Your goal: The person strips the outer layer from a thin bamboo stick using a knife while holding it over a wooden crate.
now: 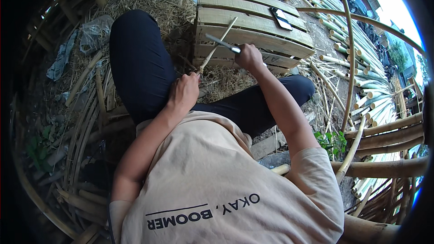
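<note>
My left hand (184,91) is closed around the lower end of a thin, pale bamboo stick (217,46), which slants up and to the right, away from me. In my right hand (250,57) is a knife (222,43), gripped by its handle. The grey blade points up and to the left and crosses the stick about halfway along; I cannot tell whether it presses on it. A rough notch or node shows on the stick just above my left hand. Behind the stick stands a slatted wooden crate (244,18).
A phone (281,18) lies on the crate's right side. Straw and shavings (149,0) cover the ground. Bamboo poles (375,99) are stacked at the right, with curved poles (349,40) crossing in front. A plastic bag (96,34) and bamboo strips (81,140) lie to the left.
</note>
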Tool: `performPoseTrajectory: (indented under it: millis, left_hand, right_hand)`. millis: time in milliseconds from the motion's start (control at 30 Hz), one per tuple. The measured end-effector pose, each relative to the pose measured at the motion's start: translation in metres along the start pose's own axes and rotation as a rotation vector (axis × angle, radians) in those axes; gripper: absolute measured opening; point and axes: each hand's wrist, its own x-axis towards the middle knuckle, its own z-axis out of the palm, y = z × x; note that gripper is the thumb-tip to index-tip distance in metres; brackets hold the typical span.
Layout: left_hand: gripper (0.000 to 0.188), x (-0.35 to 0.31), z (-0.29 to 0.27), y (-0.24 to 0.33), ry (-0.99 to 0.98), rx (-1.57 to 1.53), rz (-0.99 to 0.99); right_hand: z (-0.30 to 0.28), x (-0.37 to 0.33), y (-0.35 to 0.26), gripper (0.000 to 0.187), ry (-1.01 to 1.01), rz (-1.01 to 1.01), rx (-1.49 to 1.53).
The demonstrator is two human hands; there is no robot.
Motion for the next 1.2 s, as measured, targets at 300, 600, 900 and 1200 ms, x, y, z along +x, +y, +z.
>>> performPoseTrajectory:
  millis: [300, 600, 900, 1200]
  left_hand:
    - [0.035, 0.0, -0.003, 0.003, 0.005, -0.012, -0.01]
    - [0.033, 0.002, -0.002, 0.002, -0.022, -0.016, -0.009]
    - [0.033, -0.001, -0.005, 0.001, -0.005, -0.009, -0.004]
    - [0.033, 0.001, -0.002, 0.003, 0.004, 0.004, -0.001]
  right_hand:
    - [-0.014, 0.005, 0.025, 0.025, -0.014, 0.082, -0.008]
    - [-0.002, -0.012, -0.006, 0.019, -0.127, -0.192, 0.075]
    - [-0.015, 0.01, 0.016, 0.025, -0.061, 0.221, 0.021]
    - [-0.016, -0.001, 0.015, 0.027, -0.113, -0.031, 0.009]
